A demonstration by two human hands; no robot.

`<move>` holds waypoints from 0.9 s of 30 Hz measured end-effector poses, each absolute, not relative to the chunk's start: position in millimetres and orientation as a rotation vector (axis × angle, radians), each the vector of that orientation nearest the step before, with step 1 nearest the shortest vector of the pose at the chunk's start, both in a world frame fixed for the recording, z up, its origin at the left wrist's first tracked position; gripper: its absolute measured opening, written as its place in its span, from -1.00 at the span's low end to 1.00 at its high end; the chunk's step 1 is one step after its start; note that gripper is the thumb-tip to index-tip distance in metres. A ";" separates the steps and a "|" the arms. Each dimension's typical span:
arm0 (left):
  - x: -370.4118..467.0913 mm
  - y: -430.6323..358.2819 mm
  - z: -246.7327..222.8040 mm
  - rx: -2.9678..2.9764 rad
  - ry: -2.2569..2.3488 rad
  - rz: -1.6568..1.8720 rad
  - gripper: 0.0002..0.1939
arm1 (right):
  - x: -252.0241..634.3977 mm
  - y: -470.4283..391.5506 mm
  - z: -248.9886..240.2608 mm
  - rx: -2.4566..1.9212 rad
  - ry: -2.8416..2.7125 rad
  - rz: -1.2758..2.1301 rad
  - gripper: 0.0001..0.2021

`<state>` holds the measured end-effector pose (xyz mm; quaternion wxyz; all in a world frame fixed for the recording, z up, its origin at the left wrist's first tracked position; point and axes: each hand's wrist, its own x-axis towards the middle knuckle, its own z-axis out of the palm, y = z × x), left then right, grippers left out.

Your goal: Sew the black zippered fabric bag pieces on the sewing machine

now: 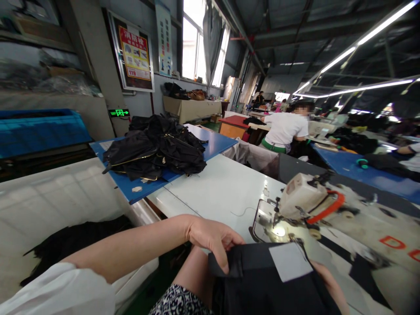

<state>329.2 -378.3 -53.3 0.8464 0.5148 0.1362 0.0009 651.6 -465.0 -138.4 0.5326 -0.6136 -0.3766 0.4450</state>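
Observation:
Black fabric hangs over the near edge of the white sewing table, with a light grey square patch on its upper part. My left hand grips the fabric's upper left corner, thumb on top and fingers behind. At its right edge is my right hand, partly hidden by the fabric, its fingers along the side. Just beyond the cloth stands the sewing machine, its lamp lighting the needle area. A loose thread lies on the table to the left of the machine.
A pile of black fabric pieces with zippers covers much of a blue board at the back left. On the left is a white bin holding black cloth. A person in a white shirt works farther back. Black scraps lie right.

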 end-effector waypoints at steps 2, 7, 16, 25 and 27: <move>329.7 -377.8 -51.4 1.071 0.280 -0.033 -0.45 | 648.3 -463.3 -132.9 -1.485 -0.796 0.984 -0.87; 341.9 -383.0 -51.7 1.037 0.317 -0.077 -0.62 | 599.2 -466.6 -87.9 -1.483 -0.771 1.375 -0.76; 357.7 -412.2 -71.4 0.979 0.459 0.144 -0.70 | 532.1 -465.3 -26.2 -1.307 -1.524 1.522 -0.68; 343.4 -435.5 -60.2 0.818 0.561 0.402 -0.65 | 543.8 -504.9 -26.0 -1.556 -1.731 0.833 -0.79; 346.2 -441.7 -60.2 0.845 0.564 0.449 -0.62 | 542.9 -512.9 -24.4 -1.546 -1.835 0.701 -0.83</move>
